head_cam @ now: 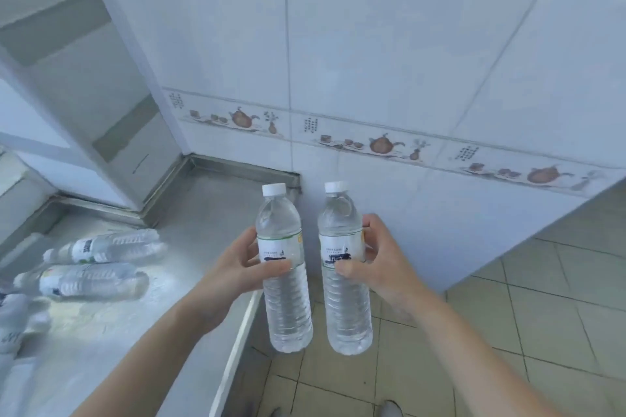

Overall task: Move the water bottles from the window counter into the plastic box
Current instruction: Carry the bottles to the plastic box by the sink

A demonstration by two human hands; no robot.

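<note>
Two upright bottles (286, 267) side by side right of counter (189, 230), lying bottles (101, 261) on counter's left

Your one head view, looking forward and down.
It sits close above your fingers (271, 266), counter (189, 247) left of them, floor (508, 332) right.

Clear ribbed plastic bottles (286, 267) with paper labels, brushed metal counter (210, 213), glossy ceramic wall tiles (372, 44)

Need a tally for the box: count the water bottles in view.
5: one in the left hand, one in the right hand, two lying on the steel counter, one partly cropped at the left edge; more may be hidden.
</note>
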